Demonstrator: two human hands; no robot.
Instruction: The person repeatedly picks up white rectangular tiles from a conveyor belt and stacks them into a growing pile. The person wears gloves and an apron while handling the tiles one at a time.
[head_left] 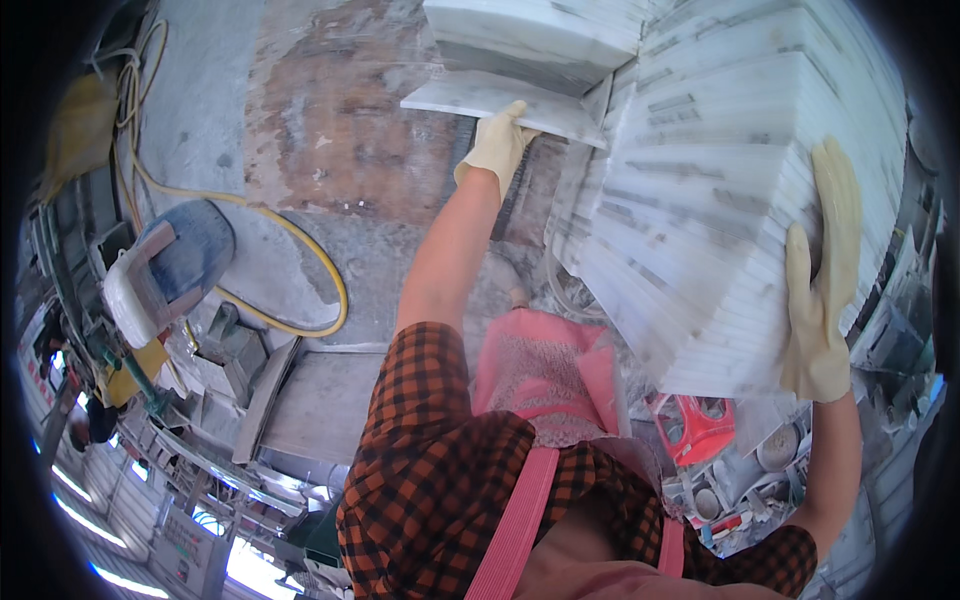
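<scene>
My left hand (pixel 493 150), in a cream rubber glove, grips the near edge of a thin white-grey marble slab (pixel 465 96) at the top middle. The thumb lies on top of the slab, and the other fingers are partly hidden under it. Just beyond is a block of stacked marble slabs (pixel 540 30). A long row of white marble slabs (pixel 700 200) with grey veins stands packed face to face at the right. My right hand (pixel 825 290), gloved the same way, rests against that row's right side with fingers stretched and thumb apart.
A worn brown board (pixel 320 110) lies on the grey floor. Towards the left, a yellow hose (pixel 325 265) loops near a blue padded seat (pixel 200 250) and a metal box (pixel 232 350). Close to my right side are a red plastic stool (pixel 695 428) and cluttered containers (pixel 778 448).
</scene>
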